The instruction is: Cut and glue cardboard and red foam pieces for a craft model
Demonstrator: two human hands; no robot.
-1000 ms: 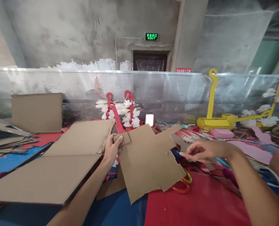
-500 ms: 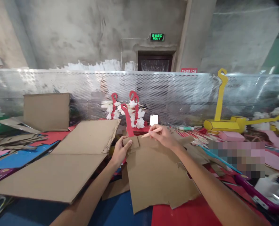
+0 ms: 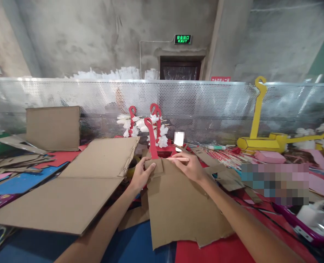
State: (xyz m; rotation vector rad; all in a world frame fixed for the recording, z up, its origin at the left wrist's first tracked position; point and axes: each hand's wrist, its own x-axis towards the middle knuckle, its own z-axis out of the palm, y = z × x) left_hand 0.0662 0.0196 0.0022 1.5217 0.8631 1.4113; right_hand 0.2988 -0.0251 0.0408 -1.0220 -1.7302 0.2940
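My left hand (image 3: pixel 143 173) pinches a small rectangular cardboard piece (image 3: pixel 157 166) against the top left of a large cardboard sheet (image 3: pixel 178 204), thumb on top. My right hand (image 3: pixel 188 165) grips a light, pencil-like stick (image 3: pixel 178 159), whose tip points left near the sheet's upper edge, right of the small piece. A red hooked strip (image 3: pixel 151 140) stands just behind the small piece. Whether the strip touches it I cannot tell.
A folded cardboard panel (image 3: pixel 96 159) lies at left. White flowers (image 3: pixel 162 140) on red hooked shapes stand behind my hands, beside a bright phone-like rectangle (image 3: pixel 178 140). At right are red sticks (image 3: pixel 229 159) and a yellow hooked form (image 3: pixel 260 144). A perforated metal barrier (image 3: pixel 211 109) runs behind.
My right hand has moved slightly down and right, and the stick lies flatter. The small cardboard piece and the red hooked strip have shifted slightly right. My left hand keeps its hold.
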